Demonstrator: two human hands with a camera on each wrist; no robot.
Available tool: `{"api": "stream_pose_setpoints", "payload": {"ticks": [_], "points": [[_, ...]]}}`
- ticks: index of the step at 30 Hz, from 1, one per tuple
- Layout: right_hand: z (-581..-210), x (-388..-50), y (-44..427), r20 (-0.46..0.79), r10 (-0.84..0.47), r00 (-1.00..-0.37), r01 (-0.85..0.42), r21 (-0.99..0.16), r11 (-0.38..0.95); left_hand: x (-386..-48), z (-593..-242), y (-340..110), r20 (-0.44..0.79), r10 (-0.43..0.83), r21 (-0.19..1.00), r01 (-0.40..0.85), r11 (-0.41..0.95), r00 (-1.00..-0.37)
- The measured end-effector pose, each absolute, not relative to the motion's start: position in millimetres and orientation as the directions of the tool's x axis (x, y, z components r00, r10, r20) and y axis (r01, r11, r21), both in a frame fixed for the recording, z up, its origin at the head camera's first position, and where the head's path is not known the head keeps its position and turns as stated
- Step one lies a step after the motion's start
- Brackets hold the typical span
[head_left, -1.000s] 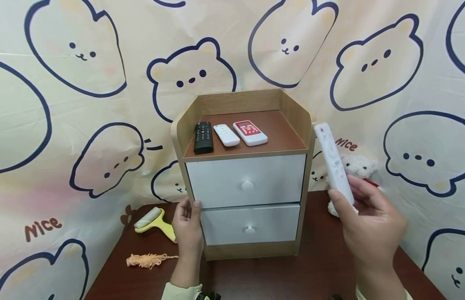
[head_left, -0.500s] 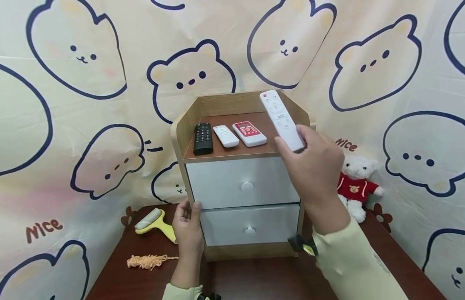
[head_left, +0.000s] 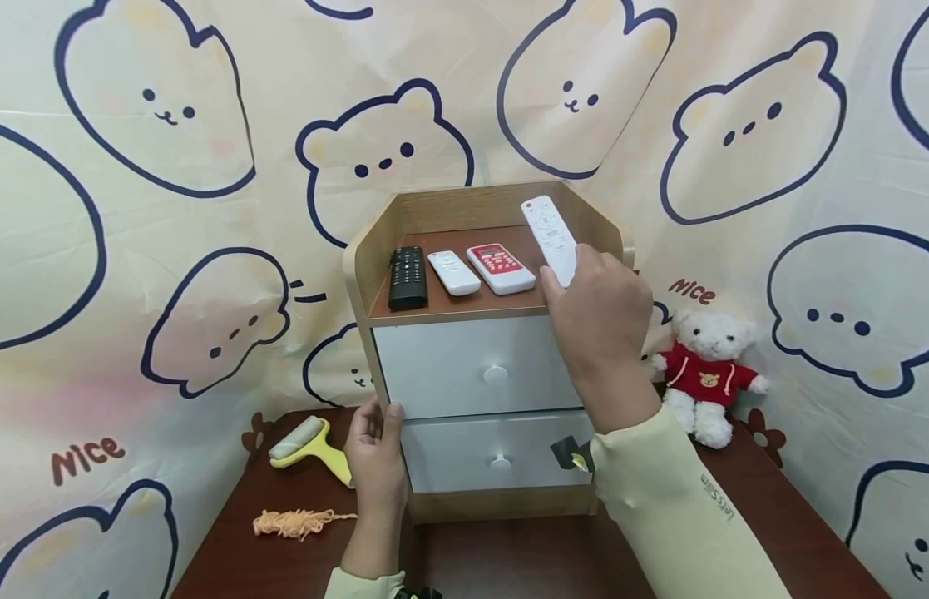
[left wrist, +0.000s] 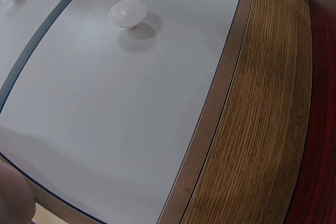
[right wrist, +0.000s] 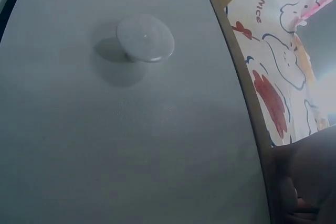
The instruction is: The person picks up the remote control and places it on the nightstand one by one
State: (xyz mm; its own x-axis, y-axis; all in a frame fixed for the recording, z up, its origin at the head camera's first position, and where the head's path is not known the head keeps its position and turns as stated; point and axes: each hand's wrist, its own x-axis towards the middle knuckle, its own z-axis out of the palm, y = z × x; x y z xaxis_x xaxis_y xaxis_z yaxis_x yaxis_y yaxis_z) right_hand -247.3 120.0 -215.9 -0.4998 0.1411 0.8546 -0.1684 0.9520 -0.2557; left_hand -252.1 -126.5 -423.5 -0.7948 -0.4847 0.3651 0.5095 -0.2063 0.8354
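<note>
In the head view my right hand (head_left: pixel 602 312) grips the lower end of a long white remote control (head_left: pixel 548 233), held over the right part of the cabinet's brown top shelf (head_left: pixel 464 237). To its left on that shelf lie a white remote with a red face (head_left: pixel 501 268), a small white remote (head_left: pixel 453 273) and a black remote (head_left: pixel 407 279). My left hand (head_left: pixel 376 453) holds the left side edge of the small wooden cabinet (head_left: pixel 501 504), thumb on the front. Only a bit of that hand shows in the left wrist view.
Two white drawers, upper (head_left: pixel 464 353) and lower (head_left: pixel 464 466), have round knobs. A yellow lint roller (head_left: pixel 314 449) and a bundle of orange yarn (head_left: pixel 295 522) lie left on the dark table (head_left: pixel 501 557). A white teddy bear (head_left: pixel 707 378) in red sits at the right.
My right hand has carried the long white remote leftward from beside the cabinet to over its top shelf, then slightly lower. The left hand stays where it was.
</note>
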Motion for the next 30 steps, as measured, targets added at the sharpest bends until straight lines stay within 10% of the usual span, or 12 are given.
{"api": "stream_pose_setpoints", "payload": {"ticks": [30], "points": [[-192, -240, 112, 0.579, 0.167, -0.798, 0.108, -0.135, 0.985, -252, -423, -125, 0.355, -0.503, 0.854, 0.492, -0.169, -0.788]]}}
